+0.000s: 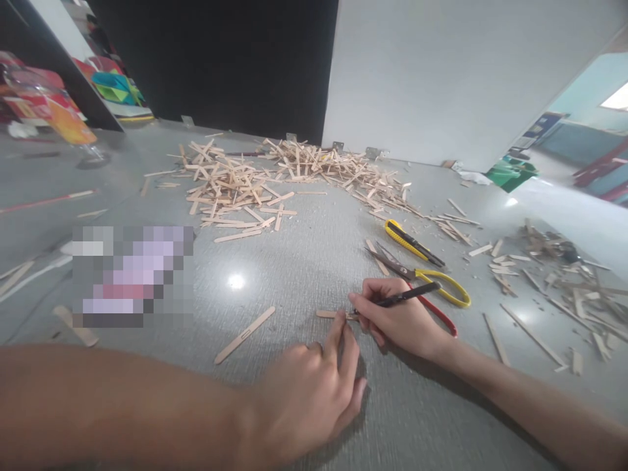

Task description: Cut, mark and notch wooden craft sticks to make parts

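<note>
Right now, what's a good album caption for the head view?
Left hand touching a wooden craft stick, right hand gripping a black pen.

On the worktop (314,248), with the stick (324,314) under the left grip's (314,386) fingertips as clock centre, that grip lies at six o'clock and the right grip (392,320) at three, holding a pen (409,296). A second stick (255,326) lies between eight and nine. Scissors (402,268) lie at two, just behind the right grip, the cutter (415,244) beyond them. Heaped sticks (226,186) spread from eleven to one, before the left panel (230,65) and right panel (432,78). Offcuts (579,304) scatter at three, farther out; a bottle (73,121) stands at ten.
</note>
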`<control>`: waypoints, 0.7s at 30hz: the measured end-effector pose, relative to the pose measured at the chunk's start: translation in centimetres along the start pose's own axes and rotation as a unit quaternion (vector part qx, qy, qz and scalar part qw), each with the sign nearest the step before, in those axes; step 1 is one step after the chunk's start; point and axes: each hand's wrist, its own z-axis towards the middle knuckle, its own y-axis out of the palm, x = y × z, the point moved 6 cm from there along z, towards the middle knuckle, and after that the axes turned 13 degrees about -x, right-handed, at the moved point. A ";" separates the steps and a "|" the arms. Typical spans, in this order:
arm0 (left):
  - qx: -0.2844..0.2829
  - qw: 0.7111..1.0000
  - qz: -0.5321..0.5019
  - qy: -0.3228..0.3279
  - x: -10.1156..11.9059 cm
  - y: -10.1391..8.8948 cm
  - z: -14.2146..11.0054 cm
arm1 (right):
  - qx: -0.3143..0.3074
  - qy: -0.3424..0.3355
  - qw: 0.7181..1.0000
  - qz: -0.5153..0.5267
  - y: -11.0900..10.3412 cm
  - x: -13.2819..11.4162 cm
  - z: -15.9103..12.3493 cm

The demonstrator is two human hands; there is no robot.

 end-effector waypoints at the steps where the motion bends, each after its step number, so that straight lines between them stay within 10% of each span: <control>1: 0.004 1.000 -0.001 0.000 0.0 0.0 0.0 | 0.003 0.002 1.000 0.001 0.0 0.0 0.0; 21: 0.016 1.000 -0.006 -0.005 0.0 0.1 0.0 | 0.014 0.004 1.000 0.002 0.1 -0.1 0.1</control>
